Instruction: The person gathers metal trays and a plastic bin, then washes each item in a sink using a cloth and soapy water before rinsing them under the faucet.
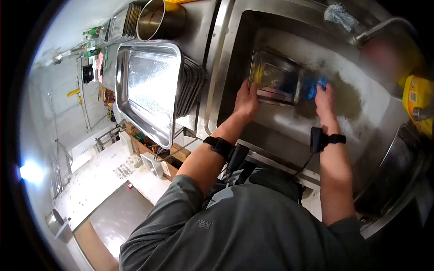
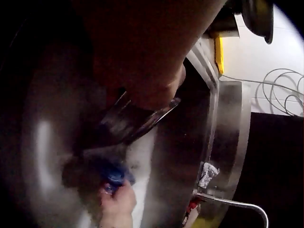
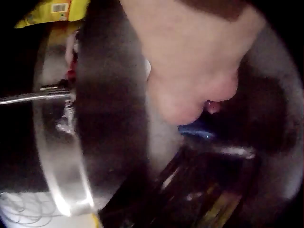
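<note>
Inside the steel sink (image 1: 224,67), a shiny rectangular metal tray (image 1: 275,74) is tilted up. My left hand (image 1: 246,101) grips the tray at its near left edge. In the left wrist view that hand is mostly a dark shape above the tray's edges (image 2: 159,114). My right hand (image 1: 324,100) holds a crumpled blue cloth or scrubber (image 1: 311,88) just right of the tray. From the right wrist, the fingers curl over the blue piece (image 3: 197,132), which is mostly hidden. A murky wet patch (image 1: 348,95) spreads on the sink floor beneath the right hand.
Left of the sink stands a stack of metal trays (image 1: 190,86) on edge, a wide one (image 1: 149,90) in front. A steel pot (image 1: 158,20) sits behind them. The faucet (image 1: 384,27) arches at the back right, and a yellow bottle (image 1: 416,101) stands at the right rim.
</note>
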Available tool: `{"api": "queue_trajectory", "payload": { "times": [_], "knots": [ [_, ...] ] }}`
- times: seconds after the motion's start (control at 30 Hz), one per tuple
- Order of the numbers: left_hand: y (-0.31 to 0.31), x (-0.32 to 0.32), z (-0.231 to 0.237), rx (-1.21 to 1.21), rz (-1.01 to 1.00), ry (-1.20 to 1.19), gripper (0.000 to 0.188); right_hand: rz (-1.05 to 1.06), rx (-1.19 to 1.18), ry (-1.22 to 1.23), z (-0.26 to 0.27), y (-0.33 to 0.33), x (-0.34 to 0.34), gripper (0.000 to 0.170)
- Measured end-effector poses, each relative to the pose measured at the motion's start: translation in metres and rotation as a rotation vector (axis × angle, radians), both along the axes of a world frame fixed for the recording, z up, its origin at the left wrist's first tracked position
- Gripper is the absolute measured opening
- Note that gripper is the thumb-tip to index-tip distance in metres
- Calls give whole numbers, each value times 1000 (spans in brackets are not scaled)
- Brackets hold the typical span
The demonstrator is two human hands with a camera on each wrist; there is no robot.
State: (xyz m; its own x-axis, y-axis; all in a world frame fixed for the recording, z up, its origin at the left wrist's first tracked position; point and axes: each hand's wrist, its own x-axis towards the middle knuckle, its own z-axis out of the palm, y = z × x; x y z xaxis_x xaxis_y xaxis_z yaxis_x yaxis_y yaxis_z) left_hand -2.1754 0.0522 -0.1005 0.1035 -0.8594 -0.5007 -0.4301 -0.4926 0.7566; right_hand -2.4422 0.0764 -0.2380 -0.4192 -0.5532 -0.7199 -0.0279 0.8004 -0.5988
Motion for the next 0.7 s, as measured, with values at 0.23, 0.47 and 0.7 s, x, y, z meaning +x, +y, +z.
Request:
{"api": "queue_trajectory", "payload": {
  "times": [0.23,0.47,0.7],
  "knots": [
    [-2,-33,8,-14,-130,49,36,71,-582,-184,104,-41,85,29],
    [-1,-19,-14,-48,61,117,37,416,-473,5,120,-25,126,25],
    [12,-22,23,-9,139,207,34,-149,-216,-170,4,4,61,26]
  ]
}}
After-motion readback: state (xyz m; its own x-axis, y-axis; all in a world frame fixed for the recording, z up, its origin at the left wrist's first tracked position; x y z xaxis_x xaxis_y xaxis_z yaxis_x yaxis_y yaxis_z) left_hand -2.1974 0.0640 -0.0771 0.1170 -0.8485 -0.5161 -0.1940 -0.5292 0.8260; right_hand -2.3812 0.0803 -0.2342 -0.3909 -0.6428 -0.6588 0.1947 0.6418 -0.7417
